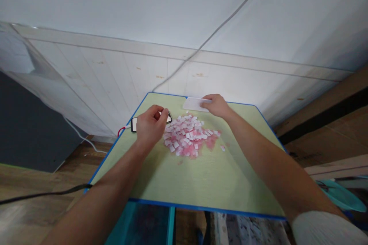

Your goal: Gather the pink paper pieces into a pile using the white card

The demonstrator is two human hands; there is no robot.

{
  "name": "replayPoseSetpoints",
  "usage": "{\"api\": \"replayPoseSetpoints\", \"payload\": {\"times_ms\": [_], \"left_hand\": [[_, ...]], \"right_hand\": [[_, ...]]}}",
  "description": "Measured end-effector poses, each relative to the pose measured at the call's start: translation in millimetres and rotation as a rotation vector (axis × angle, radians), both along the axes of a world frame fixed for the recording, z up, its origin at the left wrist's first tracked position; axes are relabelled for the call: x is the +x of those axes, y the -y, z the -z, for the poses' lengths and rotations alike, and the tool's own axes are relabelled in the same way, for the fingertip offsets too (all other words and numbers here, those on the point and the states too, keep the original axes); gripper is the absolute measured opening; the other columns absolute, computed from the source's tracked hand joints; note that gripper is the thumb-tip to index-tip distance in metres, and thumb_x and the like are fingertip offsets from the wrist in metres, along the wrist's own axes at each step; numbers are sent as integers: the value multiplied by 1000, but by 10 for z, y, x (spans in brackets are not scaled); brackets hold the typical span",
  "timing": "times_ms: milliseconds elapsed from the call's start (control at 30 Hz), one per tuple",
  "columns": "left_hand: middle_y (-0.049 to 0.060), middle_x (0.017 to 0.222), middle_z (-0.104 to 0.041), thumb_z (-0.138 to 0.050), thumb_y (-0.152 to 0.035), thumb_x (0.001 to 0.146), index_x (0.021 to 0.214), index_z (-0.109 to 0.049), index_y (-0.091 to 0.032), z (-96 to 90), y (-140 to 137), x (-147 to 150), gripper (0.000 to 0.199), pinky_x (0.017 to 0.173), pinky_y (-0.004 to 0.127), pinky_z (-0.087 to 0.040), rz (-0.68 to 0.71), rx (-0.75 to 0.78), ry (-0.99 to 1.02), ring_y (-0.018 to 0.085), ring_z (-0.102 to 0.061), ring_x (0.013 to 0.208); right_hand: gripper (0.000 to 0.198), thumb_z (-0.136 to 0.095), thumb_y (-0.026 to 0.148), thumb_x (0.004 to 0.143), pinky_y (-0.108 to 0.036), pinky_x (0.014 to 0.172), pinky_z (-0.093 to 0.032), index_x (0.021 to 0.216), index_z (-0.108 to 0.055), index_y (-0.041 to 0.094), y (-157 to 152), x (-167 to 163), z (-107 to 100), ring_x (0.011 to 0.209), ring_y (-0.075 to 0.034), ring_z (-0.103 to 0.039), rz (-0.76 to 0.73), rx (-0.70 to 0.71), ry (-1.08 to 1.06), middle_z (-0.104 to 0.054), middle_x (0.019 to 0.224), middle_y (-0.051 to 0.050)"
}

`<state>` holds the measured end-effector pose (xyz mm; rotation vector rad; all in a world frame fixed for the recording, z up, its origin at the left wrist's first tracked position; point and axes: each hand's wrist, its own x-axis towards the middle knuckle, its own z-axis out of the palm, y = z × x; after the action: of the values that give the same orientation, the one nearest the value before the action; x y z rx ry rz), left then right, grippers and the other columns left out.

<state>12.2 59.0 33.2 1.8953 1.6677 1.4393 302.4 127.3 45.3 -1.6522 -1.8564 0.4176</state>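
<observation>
My right hand (216, 105) grips the right end of a flat white rectangular slab (192, 103) near the table's far edge, thumb on top. My left hand (152, 125) hovers in front of a phone (133, 124), with thumb and fingers pinched together. Whatever may be between those fingertips is too small to make out. Between my hands lies a heap of small white and pink square pieces (186, 134), with a stray piece (223, 148) to its right. The phone is partly hidden behind my left hand, and a red and white cable (122, 129) runs to its left end.
The pale green table (201, 183) has a blue rim and stands against a white panelled wall (120, 72). A grey cable (218, 26) runs down that wall. Cardboard boxes (330, 134) stand on the right. A teal bin (143, 224) sits below the front edge.
</observation>
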Motion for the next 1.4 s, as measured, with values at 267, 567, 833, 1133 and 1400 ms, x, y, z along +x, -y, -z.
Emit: {"api": "replayPoseSetpoints", "payload": {"times_ms": [267,567,833,1133,1400], "left_hand": [[-2,57,-51,-58,-47,89,80,-67,-21,50,-84,-60,29,56,29,-30,-23,23,50,13,-45,55],[-1,59,-53,-55,-47,89,81,-66,-21,64,-56,-62,29,57,29,-31,8,6,7,14,-47,57],[-1,60,-54,-55,-47,90,81,-66,-21,55,-40,-48,29,59,29,-32,17,-9,18,14,-48,58],[-1,61,-54,-55,-45,89,81,-67,-20,54,-24,-32,28,60,29,-31,47,-18,-6,15,-46,59],[0,62,-55,-55,-42,90,83,-67,-19,87,-10,-3,27,61,29,-31,72,-11,-25,14,-46,60]], "right_hand": [[26,-68,30,68,-26,61,-45,86,-80,15,167,-60,-137,66,-17,-61,-173,-276,-102,-70,71,-2],[19,-68,30,72,-27,63,-46,82,-79,18,944,169,-411,65,-17,-60,-282,-377,-112,-70,71,-1],[24,-70,38,77,-29,63,-45,87,-77,18,1504,221,-381,69,-19,-60,-85,-194,-186,-70,77,-2],[24,-64,41,87,-31,66,-45,96,-76,22,2044,153,-278,75,-21,-63,-35,-85,-5,-73,86,-4],[29,-67,46,84,-31,60,-47,99,-75,23,2358,111,-182,70,-21,-61,122,-108,-156,-71,84,-3]]}}
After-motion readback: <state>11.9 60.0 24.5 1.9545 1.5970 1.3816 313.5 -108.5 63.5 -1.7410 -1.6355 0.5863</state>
